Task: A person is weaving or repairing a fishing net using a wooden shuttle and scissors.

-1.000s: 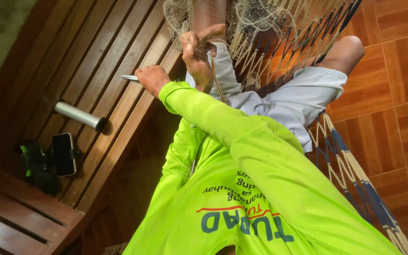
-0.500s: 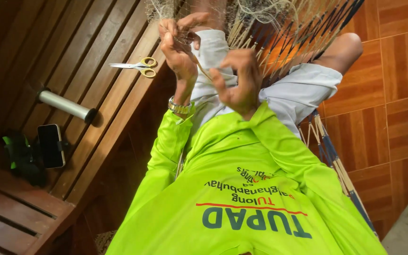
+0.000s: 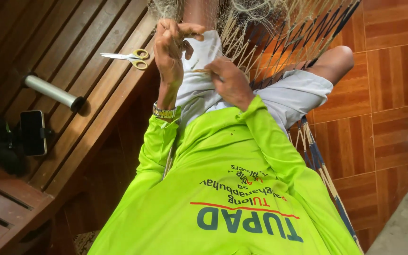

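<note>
My right hand (image 3: 232,82) has dropped lower onto the net (image 3: 260,33) over my lap, fingers pinched on a strand; my left hand's (image 3: 173,45) fingers grip the twine above. One pair of scissors (image 3: 131,56), one grey tube (image 3: 53,91) and one phone (image 3: 33,132) lie along the desk's (image 3: 90,118) edge.

The net (image 3: 279,28) is thin, pale twine, rough and fibrous, edged with thicker cords; the bench (image 3: 72,38) is slatted dark wood with a smooth, slightly glossy varnish; the scissors (image 3: 128,56) have bright metal blades and yellowish plastic handles; the tube (image 3: 53,92) looks like matt grey metal; the floor (image 3: 393,94) is glossy reddish tile; the shirt (image 3: 223,189) is smooth neon-green cloth; the watch (image 3: 164,112) is shiny metal.
</note>
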